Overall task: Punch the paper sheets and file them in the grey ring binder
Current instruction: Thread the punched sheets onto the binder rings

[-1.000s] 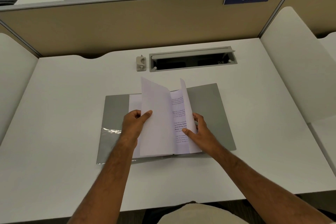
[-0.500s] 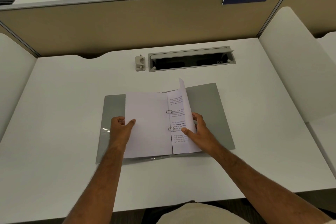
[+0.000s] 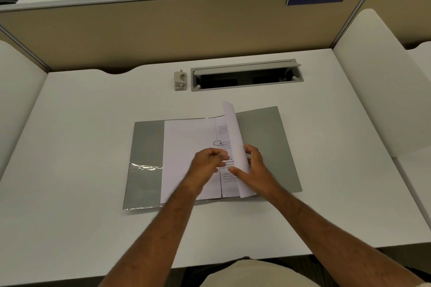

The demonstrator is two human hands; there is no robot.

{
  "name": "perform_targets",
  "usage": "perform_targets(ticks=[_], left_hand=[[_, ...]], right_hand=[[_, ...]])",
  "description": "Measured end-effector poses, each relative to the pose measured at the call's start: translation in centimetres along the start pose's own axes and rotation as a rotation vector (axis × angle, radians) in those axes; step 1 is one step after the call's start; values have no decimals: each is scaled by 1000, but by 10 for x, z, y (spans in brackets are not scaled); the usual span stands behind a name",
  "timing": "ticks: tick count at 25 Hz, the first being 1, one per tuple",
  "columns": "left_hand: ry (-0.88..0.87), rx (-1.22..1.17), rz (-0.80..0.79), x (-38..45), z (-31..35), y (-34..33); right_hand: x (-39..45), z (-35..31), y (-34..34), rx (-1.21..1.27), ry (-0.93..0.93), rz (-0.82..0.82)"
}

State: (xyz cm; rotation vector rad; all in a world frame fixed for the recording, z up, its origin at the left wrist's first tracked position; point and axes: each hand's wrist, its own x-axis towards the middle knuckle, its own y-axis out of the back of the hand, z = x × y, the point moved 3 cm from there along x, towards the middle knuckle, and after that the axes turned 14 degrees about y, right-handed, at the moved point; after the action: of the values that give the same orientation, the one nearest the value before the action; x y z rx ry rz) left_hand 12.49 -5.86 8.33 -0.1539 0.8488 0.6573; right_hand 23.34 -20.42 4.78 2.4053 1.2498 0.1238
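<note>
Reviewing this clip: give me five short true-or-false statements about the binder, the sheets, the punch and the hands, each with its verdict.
1. The grey binder lies open flat on the desk. True.
2. The hole punch sits on top of the binder. False: it stands apart, at the back of the desk beside the cable slot.
3. The right hand holds a curled-up sheet. True.
4. The left hand rests on the bare desk. False: it is over the sheets near the rings.
5. A metal ring shows through the paper. True.
</note>
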Motion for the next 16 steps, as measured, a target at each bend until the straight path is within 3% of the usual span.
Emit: perform_targets(ticks=[5,16], left_hand=[[52,-123,7,3,-2,-26],[69,-150,69,2,-1,-18]], right_hand=[[1,2,-3,-32,12,-1],[1,2,-9,-59,1,-16]])
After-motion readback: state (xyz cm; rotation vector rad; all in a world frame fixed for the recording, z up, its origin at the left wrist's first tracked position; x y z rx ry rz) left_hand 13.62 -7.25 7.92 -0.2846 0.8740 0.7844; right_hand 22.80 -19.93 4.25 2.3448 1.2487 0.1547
